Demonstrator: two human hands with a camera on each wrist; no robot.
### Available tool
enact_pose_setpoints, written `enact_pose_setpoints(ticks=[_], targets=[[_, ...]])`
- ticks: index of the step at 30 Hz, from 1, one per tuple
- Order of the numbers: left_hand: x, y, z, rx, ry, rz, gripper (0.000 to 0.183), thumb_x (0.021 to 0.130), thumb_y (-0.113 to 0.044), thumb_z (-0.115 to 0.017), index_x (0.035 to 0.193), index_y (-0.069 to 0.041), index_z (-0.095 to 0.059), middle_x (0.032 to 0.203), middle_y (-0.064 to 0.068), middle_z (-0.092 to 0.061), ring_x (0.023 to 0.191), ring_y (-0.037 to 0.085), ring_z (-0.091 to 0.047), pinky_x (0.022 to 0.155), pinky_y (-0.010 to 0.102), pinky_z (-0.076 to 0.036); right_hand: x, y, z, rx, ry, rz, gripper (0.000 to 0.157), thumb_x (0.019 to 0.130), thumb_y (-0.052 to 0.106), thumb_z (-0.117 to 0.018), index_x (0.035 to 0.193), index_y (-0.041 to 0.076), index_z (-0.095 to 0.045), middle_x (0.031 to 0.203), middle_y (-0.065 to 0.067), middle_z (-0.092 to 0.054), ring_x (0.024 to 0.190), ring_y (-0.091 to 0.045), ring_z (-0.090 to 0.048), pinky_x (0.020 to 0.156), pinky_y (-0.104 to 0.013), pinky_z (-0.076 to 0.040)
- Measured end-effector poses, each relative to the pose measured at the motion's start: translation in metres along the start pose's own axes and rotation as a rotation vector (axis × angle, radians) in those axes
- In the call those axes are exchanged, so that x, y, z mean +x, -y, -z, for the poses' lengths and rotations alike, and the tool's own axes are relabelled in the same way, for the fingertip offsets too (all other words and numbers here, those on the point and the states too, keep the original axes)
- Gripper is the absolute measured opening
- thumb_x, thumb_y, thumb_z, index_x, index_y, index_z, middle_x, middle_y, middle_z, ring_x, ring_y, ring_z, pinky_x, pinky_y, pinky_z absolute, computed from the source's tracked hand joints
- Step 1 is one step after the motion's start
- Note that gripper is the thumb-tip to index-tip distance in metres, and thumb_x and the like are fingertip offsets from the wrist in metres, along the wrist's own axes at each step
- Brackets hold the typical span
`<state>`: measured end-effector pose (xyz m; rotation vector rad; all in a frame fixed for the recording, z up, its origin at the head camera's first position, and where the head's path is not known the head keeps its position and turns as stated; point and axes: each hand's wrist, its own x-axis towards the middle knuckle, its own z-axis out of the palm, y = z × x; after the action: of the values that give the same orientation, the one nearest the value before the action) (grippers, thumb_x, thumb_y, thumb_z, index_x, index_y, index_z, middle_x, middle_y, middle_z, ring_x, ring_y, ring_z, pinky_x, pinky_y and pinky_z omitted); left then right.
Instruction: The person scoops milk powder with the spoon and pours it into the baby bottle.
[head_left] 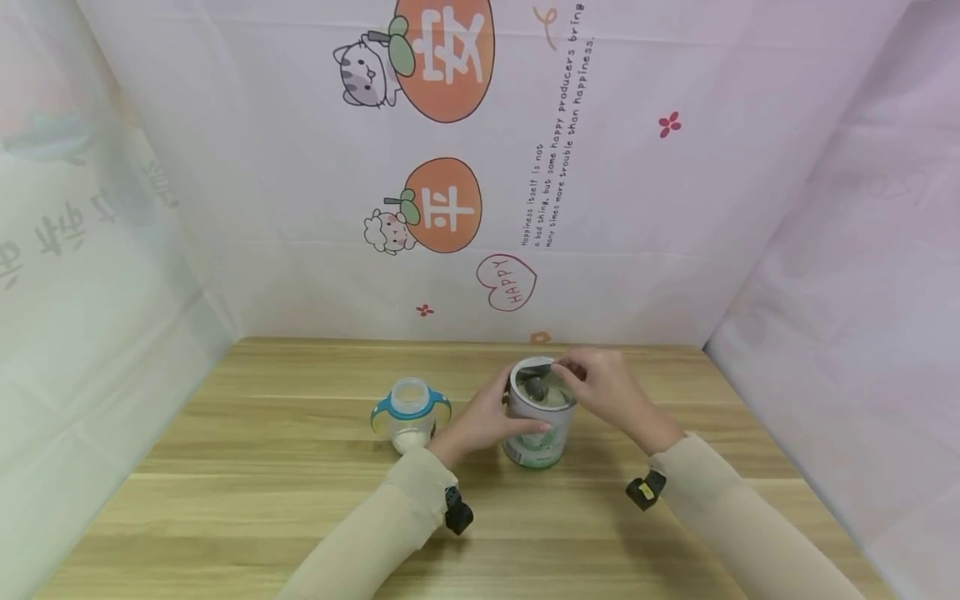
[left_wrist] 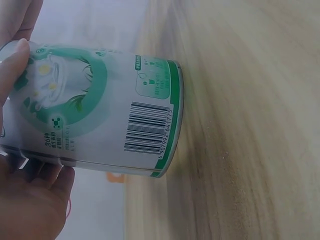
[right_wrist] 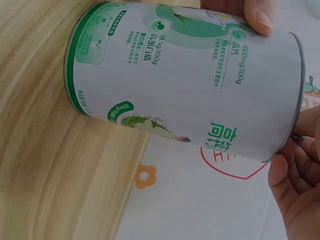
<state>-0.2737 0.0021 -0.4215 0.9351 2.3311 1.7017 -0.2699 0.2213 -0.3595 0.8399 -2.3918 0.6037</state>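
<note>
Wood-grain table (head_left: 300, 517) meets printed cloth (head_left: 622, 208). Bottle (head_left: 410, 414): uncapped, white contents (head_left: 412, 440) at base. Left hand (head_left: 489, 416): grips the open can (head_left: 538, 435), right of the bottle. Right hand (head_left: 602, 388): pinches an apparent dark spoon (head_left: 536, 388) at the can's mouth. Opening appears complete; lifting the spoon clear apparently remains

Printed white walls (head_left: 675, 242), wood-grain tabletop (head_left: 225, 500)

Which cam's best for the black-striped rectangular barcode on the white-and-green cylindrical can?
Left wrist: the barcode faces that camera, large and unobstructed, digits legible, near the base of the can. Head shows it as a tiny patch low on the can, too small to read. Right wrist shows another side, no barcode.
</note>
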Motion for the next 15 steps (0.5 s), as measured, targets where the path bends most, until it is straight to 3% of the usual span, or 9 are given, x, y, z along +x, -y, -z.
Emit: enact_pose_setpoints(ticks=[15], targets=[[-0.001,0.004,-0.002,0.011,-0.005,0.005,0.094,0.082,-0.036,-0.085,0.156,-0.029,-0.027,0.147,-0.003,-0.047,0.13,0.017,-0.048,0.105,0.043,-0.043,0.005,0.015,-0.006,-0.06,0.056,0.066,0.008,0.092,0.012,-0.074,0.086,0.005,-0.073,0.069,0.005,-0.062,0.057,-0.003,-0.049,0.05,-0.02,-0.046]])
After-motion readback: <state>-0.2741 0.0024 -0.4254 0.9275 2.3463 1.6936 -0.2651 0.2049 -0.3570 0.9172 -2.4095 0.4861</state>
